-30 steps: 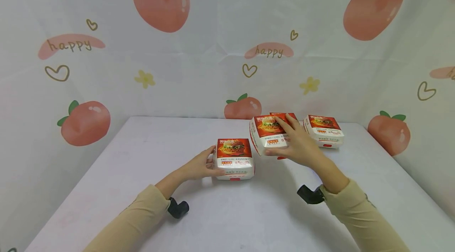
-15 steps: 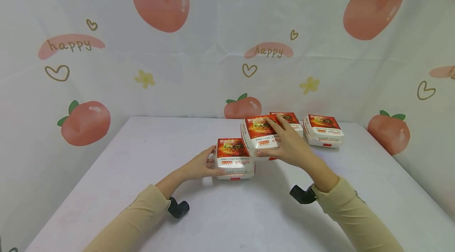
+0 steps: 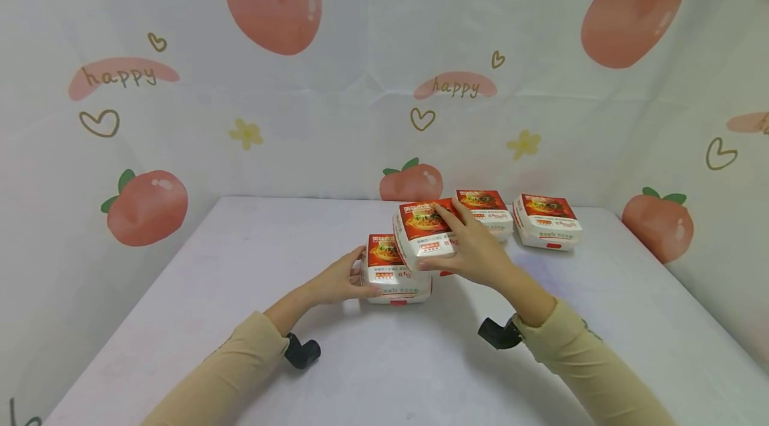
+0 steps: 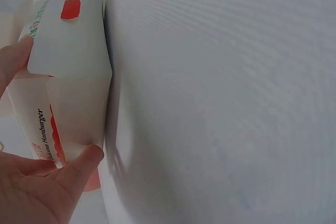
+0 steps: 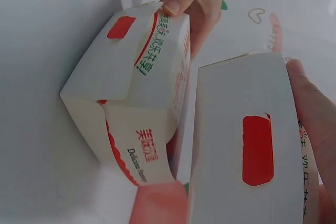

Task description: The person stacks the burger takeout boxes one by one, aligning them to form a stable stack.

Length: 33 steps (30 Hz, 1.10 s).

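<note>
A white and red burger box (image 3: 384,286) stands on the table, and my left hand (image 3: 332,279) grips its left side. In the left wrist view, the thumb and fingers of that hand lie along the walls of this burger box (image 4: 73,45). My right hand (image 3: 477,246) holds a second burger box (image 3: 420,232), tilted, up over the right rear part of the first one. In the right wrist view this held burger box (image 5: 241,145) appears beside the standing burger box (image 5: 126,72), its red tab toward the camera.
Two more burger boxes stand at the back right of the white table (image 3: 240,246): one burger box (image 3: 492,216) behind my right hand, another burger box (image 3: 548,222) further right. A curtain (image 3: 336,119) printed with peaches hangs behind the table's far edge.
My right hand has moved left with its burger box, which now overlaps the standing one in the head view. More of the box behind shows. The left hand has stayed put.
</note>
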{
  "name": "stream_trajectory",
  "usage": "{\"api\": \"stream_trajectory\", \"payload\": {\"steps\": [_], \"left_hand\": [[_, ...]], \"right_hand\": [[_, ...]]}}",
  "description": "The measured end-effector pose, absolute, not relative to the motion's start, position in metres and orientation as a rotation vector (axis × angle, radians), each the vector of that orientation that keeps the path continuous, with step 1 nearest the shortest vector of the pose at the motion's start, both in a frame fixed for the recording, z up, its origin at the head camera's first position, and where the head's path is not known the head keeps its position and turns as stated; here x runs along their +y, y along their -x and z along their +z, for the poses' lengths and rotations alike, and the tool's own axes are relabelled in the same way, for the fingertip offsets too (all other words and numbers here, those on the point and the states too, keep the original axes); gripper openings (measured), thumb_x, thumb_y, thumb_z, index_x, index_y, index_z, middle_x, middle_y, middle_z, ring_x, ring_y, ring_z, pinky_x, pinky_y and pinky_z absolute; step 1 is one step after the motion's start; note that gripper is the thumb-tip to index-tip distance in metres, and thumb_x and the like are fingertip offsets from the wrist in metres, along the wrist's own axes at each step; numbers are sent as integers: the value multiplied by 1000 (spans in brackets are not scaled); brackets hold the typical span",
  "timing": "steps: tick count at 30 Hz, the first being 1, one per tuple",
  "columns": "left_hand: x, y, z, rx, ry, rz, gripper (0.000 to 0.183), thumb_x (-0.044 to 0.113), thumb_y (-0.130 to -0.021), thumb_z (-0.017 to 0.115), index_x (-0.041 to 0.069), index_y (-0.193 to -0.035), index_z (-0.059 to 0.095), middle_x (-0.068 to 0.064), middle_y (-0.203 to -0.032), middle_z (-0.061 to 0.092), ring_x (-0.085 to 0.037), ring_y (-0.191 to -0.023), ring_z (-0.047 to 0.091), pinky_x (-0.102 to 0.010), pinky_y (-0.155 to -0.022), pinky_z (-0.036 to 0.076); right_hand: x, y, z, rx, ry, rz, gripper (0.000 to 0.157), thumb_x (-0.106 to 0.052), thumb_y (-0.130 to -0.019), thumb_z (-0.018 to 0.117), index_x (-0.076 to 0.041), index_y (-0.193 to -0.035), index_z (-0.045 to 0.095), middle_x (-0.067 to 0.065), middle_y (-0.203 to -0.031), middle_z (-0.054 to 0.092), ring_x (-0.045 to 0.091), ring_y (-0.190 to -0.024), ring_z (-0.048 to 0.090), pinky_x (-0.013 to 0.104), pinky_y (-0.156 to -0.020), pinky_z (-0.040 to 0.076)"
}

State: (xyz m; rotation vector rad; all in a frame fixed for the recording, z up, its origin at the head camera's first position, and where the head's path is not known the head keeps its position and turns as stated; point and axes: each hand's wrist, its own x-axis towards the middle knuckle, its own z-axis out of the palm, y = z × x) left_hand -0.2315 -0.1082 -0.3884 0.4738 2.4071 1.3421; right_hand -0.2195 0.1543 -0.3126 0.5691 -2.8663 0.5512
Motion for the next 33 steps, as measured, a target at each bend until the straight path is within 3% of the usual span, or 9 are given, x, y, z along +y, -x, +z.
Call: {"api": "stream_trajectory", "payload": {"steps": [13,27,33], "left_hand": [[-108,233,-391,2394,-471,1361,97,28,-79,75,4,-149,12,-19,-152,25,-35,-133,42,-41,-101,46],[-109,232,-390,2353,-528,1398,95,25,-80,74,4,-149,11,-20,-146,36,-36,-130,45,-41,-99,48],[-110,232,-389,2332,-573,1409,93,24,-81,73,5,-149,12,-19,-142,40,-36,-130,46,-41,-99,48]], "right_hand": [[140,217,-319,-2838,-605,538,101,-62,-67,72,-11,-145,33,22,-152,22,45,-135,32,60,-102,39],[126,214,-320,-2820,-602,544,100,-62,-67,72,-12,-145,34,19,-151,25,44,-128,41,57,-98,45],[122,214,-323,-2817,-610,577,100,-62,-67,72,-12,-145,34,20,-151,24,44,-135,33,57,-101,42]]}}
